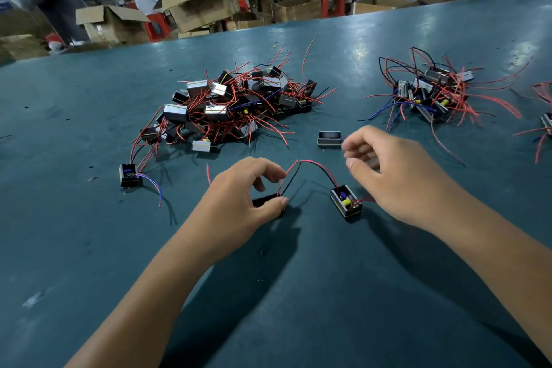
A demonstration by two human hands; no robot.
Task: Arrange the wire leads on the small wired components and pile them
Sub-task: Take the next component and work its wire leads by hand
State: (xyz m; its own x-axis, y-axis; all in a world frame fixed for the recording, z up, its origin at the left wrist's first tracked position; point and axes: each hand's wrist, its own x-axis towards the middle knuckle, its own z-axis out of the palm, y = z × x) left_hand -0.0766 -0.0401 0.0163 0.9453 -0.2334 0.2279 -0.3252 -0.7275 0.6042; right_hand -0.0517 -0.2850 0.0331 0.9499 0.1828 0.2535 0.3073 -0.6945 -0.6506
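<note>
The left hand's [239, 188] fingers [279, 203] pinch a small black component [264, 199] on the table [298, 293], while the right hand's [397, 170] blurred fingers [352, 163] curl loosely, holding nothing. Paired red-black leads [301, 163] arch from it to a second component [346, 202] just beside. I judge these light and rigid with springy wires, best held by the case.

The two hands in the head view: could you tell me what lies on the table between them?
In the head view, between the left hand and right hand arches a red-and-black wire pair, running to a small open component on the green table.
</note>
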